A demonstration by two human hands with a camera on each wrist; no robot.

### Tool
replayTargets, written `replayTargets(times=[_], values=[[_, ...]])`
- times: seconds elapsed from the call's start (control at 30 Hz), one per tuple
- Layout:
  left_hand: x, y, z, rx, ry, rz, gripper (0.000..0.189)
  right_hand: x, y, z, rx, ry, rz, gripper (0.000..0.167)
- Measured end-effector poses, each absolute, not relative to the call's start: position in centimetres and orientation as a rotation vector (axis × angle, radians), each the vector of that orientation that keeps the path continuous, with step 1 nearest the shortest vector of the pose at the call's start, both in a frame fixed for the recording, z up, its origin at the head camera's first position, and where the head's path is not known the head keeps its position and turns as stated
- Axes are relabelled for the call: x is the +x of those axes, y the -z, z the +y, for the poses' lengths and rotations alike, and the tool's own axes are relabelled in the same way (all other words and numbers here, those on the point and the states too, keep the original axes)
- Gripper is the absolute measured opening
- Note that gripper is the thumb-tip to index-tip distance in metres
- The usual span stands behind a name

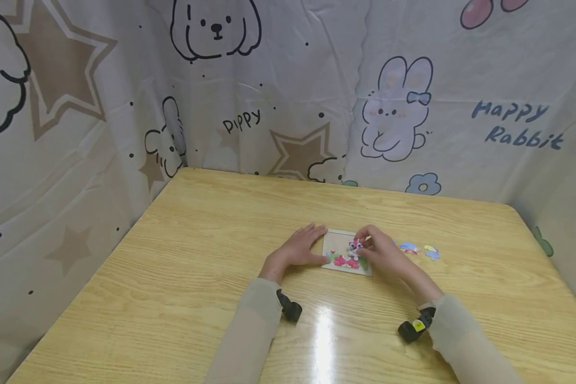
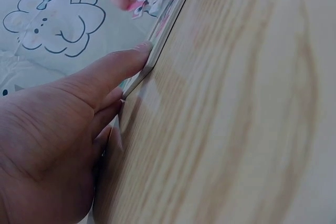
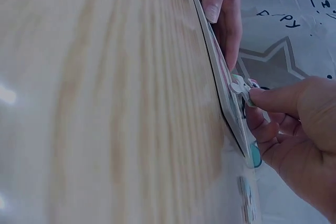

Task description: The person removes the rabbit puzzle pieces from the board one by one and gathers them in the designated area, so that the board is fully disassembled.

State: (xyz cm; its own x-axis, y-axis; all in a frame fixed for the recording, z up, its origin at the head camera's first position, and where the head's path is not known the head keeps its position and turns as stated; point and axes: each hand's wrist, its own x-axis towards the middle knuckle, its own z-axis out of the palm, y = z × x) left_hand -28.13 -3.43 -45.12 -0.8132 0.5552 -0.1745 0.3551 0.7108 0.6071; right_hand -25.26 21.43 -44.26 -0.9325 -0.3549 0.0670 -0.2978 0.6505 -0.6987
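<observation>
A flat square puzzle board (image 1: 335,241) with a pale rim lies on the table, its lower part filled with red, green and blue picture pieces. My left hand (image 1: 298,247) rests along the board's left side, fingers extended, and the thumb (image 2: 128,61) touches its near left corner. Between thumb and fingers, my right hand (image 1: 385,254) pinches a puzzle piece (image 1: 354,246) bearing a pink and white animal face with big eyes. In the right wrist view that piece (image 3: 241,88) is tilted up at the board's surface; whether its lower edge touches cannot be told.
Loose puzzle pieces (image 1: 432,252) lie on the wooden table (image 1: 197,240) just right of the board, partly behind my right hand. A printed cloth (image 1: 278,80) hangs along the table's back and sides. Each wrist carries a small black camera (image 1: 290,310).
</observation>
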Motion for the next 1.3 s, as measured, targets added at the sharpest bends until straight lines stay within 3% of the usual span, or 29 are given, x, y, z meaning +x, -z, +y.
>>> replayTargets(times=[1.3], values=[[-28.0, 44.9, -3.3, 0.730, -0.831, 2.571, 0.081, -21.7, 44.3, 29.9, -0.429, 1.122, 2.883, 0.028]])
